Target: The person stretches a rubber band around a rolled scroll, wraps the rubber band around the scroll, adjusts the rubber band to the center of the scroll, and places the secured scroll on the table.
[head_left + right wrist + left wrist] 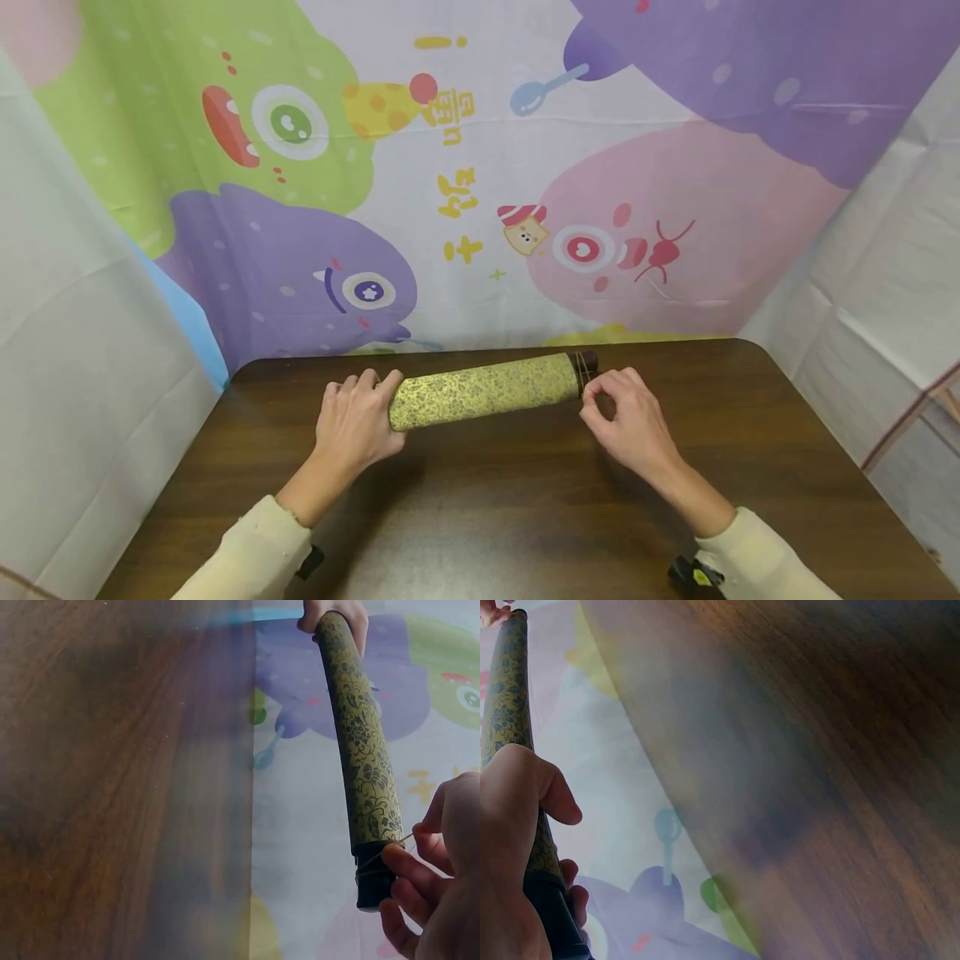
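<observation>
A rolled scroll [487, 390] in yellow-green floral brocade is held above the table, its right end slightly higher. Its dark end knob shows at the right in the head view, and another dark end shows in the left wrist view. My left hand [356, 417] grips the scroll's left end, thumb and fingers around it. Around the right end runs a thin tan elastic band [375, 860]. My right hand [630, 421] pinches this band between thumb and forefinger and draws part of it away from the knob. The other right fingers lie beside the dark end [375, 889].
Beneath the hands lies a dark brown wooden table [510, 517]. Behind it hangs a curtain [480, 308] printed with cartoon monsters, and pale cloth walls [67, 333] flank both sides. Dark straps [693, 575] sit at the sleeves.
</observation>
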{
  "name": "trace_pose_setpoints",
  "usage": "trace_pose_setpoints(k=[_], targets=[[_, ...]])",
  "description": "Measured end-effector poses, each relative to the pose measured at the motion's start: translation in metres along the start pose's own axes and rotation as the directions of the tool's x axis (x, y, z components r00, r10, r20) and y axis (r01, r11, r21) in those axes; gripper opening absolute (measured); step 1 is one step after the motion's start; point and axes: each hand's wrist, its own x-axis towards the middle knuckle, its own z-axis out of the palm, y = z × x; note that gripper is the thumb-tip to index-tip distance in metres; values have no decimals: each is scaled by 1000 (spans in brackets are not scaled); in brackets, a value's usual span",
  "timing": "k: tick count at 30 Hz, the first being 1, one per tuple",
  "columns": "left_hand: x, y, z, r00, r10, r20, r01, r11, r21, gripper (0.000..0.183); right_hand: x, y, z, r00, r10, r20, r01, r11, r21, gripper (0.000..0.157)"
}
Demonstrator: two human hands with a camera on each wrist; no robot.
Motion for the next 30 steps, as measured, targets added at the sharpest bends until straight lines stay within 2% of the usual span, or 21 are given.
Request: trace_pose_setpoints(k=[7, 12, 19, 30], targets=[[0, -2, 0, 1000, -16, 8, 16, 1000, -10, 57, -4, 2, 1, 1000, -24, -9, 24, 999, 22, 11], [1, -2, -3, 999, -29, 22, 29, 1000, -12, 59, -6, 1, 1, 1000, 16, 19, -16, 999, 41, 13], [3, 1, -4, 999, -32, 36, 33, 999, -26, 58, -9, -5, 8, 991, 101, 87, -112, 985, 133, 14], [0, 9, -2, 997, -42, 69, 44, 998, -38, 55, -12, -16, 15, 988, 134, 76, -148, 966, 211, 11]])
